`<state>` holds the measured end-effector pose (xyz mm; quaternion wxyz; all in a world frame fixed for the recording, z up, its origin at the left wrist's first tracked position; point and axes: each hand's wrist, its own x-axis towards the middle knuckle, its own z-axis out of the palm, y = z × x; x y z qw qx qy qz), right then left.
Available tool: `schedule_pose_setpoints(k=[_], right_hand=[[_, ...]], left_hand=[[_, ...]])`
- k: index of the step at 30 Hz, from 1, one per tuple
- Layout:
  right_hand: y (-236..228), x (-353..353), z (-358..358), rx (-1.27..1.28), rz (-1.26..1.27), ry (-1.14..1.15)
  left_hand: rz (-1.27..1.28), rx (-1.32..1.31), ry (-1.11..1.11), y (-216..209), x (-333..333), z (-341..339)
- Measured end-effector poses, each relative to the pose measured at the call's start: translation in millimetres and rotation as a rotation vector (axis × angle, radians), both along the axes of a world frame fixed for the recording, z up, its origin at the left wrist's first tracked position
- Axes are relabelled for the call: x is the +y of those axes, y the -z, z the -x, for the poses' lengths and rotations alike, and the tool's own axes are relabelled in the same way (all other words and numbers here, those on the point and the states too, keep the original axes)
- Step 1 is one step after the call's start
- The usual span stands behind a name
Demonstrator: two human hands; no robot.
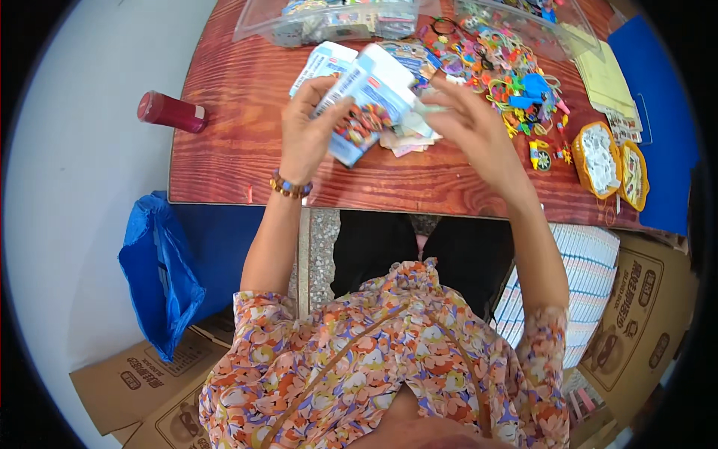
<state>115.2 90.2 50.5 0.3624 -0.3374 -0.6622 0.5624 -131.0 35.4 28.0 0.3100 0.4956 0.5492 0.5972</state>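
Observation:
My left hand (pixel 303 138), with a beaded bracelet at its wrist, grips a small light-blue and white box (pixel 378 86) printed with a colourful picture. The box is tilted over the table, its white end pointing away from me. My right hand (pixel 475 131) hovers just right of the box, slightly blurred, with its fingers apart and nothing plainly in them. Below its fingertips lie several pale paper slips (pixel 407 142). Another blue-and-white box (pixel 329 56) lies behind the held one, and a colourful printed packet (pixel 411 60) lies beyond it.
Small colourful trinkets (pixel 493 63) are heaped at the back right. Clear plastic bins (pixel 258 19) stand along the far edge. An orange basket (pixel 587 179) of white packets sits at the right, near yellow paper (pixel 606 78). A red bottle (pixel 172 112) lies at the left edge.

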Motion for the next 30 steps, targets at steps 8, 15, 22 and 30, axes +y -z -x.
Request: schedule_pose_setpoints(k=[8,15,22,30], right_hand=[[30.2,29.8,9.9,0.072,0.091,-0.179],[27.9,18.4,5.8,0.041,0.103,-0.144],[25.2,7.2,0.5,0.067,0.214,0.016],[65.3,-30.0,9.2,0.289,-0.035,0.212]], left_hand=[[0.028,0.993,-0.066,4.8,-35.8,-51.3],[0.089,1.126,-0.066,-2.5,-36.6,-66.6],[0.047,0.744,-0.084,11.1,-32.6,-66.5],[0.101,0.526,-0.061,10.1,-31.0,-83.0]])
